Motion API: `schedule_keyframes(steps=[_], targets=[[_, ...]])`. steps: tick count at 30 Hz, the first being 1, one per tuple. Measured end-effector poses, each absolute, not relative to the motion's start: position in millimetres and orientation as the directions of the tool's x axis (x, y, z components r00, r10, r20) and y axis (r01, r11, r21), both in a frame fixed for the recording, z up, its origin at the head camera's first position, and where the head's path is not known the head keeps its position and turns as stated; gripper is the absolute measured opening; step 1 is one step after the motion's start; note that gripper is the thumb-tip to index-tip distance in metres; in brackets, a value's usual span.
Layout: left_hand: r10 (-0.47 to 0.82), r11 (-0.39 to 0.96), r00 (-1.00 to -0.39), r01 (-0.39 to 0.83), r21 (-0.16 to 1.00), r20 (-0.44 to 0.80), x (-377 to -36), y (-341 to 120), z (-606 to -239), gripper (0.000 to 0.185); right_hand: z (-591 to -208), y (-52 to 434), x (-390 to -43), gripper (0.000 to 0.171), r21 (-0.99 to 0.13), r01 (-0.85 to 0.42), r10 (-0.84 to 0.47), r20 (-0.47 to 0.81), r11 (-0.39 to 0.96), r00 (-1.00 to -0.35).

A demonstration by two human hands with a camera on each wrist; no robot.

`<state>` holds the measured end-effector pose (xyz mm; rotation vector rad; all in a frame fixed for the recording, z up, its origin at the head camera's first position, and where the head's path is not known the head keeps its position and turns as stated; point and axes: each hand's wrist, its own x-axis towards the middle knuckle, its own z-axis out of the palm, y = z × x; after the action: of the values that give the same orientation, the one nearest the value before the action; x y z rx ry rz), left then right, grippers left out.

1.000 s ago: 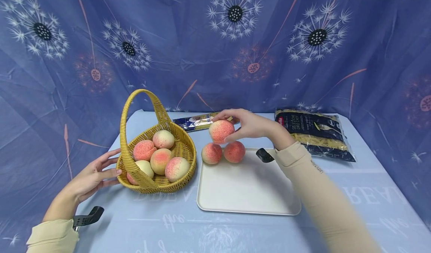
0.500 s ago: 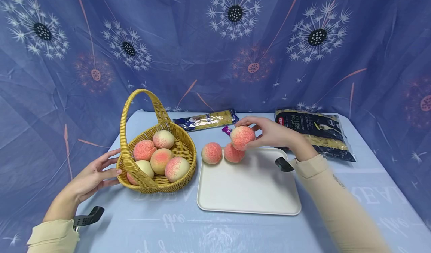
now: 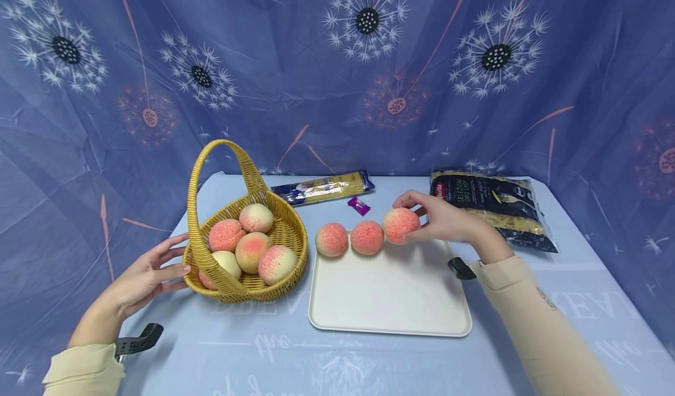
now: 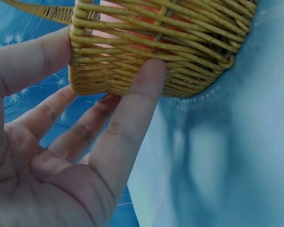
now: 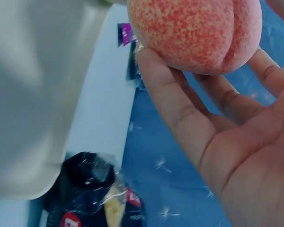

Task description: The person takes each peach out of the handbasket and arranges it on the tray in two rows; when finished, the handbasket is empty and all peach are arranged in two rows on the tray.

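Note:
My right hand (image 3: 440,220) grips a pink peach (image 3: 401,225) (image 5: 196,33) at the far edge of the white tray (image 3: 390,296), right of two other peaches (image 3: 331,239) (image 3: 367,237) in a row. In the right wrist view its fingers (image 5: 180,109) curl under the fruit. My left hand (image 3: 142,276) rests with straight fingers (image 4: 128,123) against the near left wall of the yellow woven basket (image 3: 287,232) (image 4: 151,52), which holds several peaches (image 3: 252,249).
A spaghetti packet (image 3: 321,188) and a small purple sweet (image 3: 359,205) lie behind the tray. A dark pasta bag (image 3: 490,208) lies at the back right. The table has a light blue cloth (image 3: 295,361); a blue dandelion curtain hangs behind.
My right hand carried the peach rightward and down, from above the two peaches to the tray's far edge beside them. The left hand and basket stayed still.

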<state>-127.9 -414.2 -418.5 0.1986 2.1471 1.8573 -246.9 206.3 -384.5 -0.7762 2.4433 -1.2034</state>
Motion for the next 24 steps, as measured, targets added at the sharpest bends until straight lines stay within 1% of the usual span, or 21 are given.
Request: schedule_keyframes(steps=[11,15,19,24], targets=[[0.276,0.173,-0.95,-0.099,0.98,-0.144,-128.5,-415.1,-419.5,0.07,-400.0,213.8,-249.6,0.058,-0.78,-0.318,-0.582,-0.073,0.54,-0.81],[0.284,0.175,-0.949,-0.089,0.98,-0.137,-128.4,-415.1,-419.1,0.071,-406.1,214.3,-251.7,0.059,-0.772,-0.333,-0.592,-0.069,0.541,-0.803],[0.282,0.19,-0.95,-0.086,0.978,-0.138,-127.7,-414.0,-418.2,0.072,-409.8,214.5,-251.9,0.062,-0.73,-0.363,-0.588,-0.065,0.579,-0.806],[0.276,0.2,-0.95,-0.092,0.975,-0.146,-127.3,-413.5,-418.2,0.072,-412.9,211.6,-251.8,0.062,-0.678,-0.373,-0.578,-0.094,0.633,-0.81]])
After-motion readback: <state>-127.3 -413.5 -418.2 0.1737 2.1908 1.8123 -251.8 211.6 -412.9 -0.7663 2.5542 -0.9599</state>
